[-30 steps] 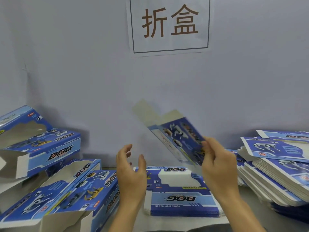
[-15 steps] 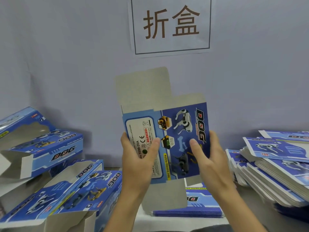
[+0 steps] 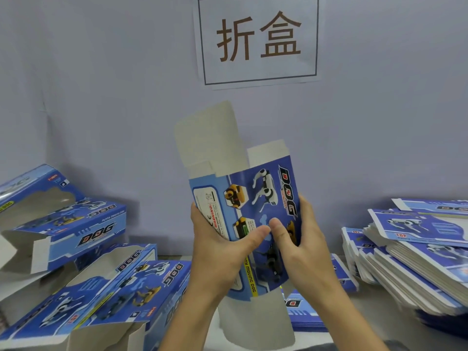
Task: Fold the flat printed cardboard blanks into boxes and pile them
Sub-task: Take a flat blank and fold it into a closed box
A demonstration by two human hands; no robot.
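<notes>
Blank (image 3: 255, 198) bowed upright, blue print outward, grey flaps showing.

The held blank (image 3: 255, 224) is blue, printed with white and yellow robot dogs and black "DOG" lettering; its flaps are plain grey. The folded boxes (image 3: 101, 287) and flat stack (image 3: 417, 249) carry the same blue print. The sign (image 3: 258, 39) is white with brown characters.

left hand (image 3: 217, 245): raised, gripping | right hand (image 3: 301, 239): raised, gripping
</notes>
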